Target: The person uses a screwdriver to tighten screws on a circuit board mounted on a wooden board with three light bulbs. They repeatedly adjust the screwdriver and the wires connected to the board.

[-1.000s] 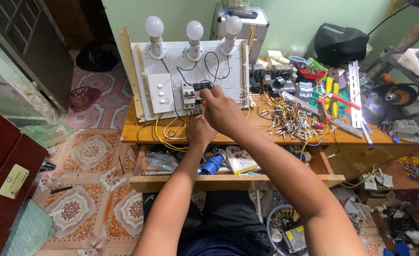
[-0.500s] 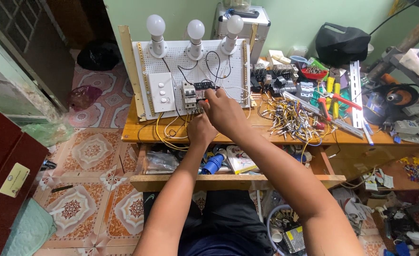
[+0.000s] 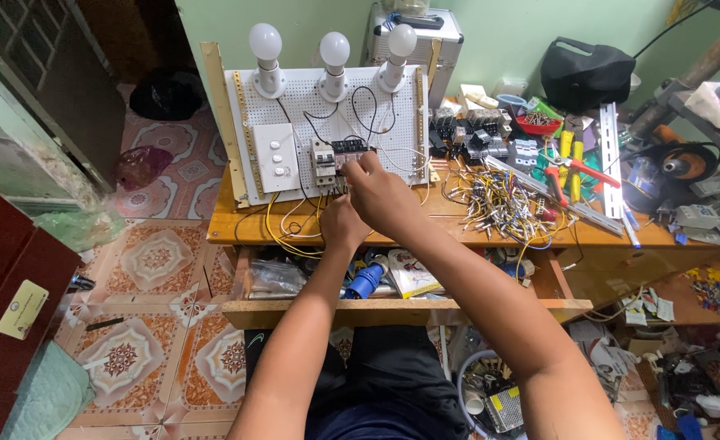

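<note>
A white perforated board leans upright at the back of the wooden workbench, with three light bulbs on top, a white switch plate and circuit breakers wired in black and yellow. My right hand is pinched at the lower edge of the breakers, fingers closed on something small that I cannot make out. My left hand sits just below it among the yellow wires, its fingers hidden by the right hand.
A heap of short wire pieces lies right of the board, with red and yellow pliers, a metal rail and a black bag beyond. An open drawer below holds a blue plug and packets.
Both hands stay at the breakers; my right hand has shifted only slightly. The board and bench items have not moved.
</note>
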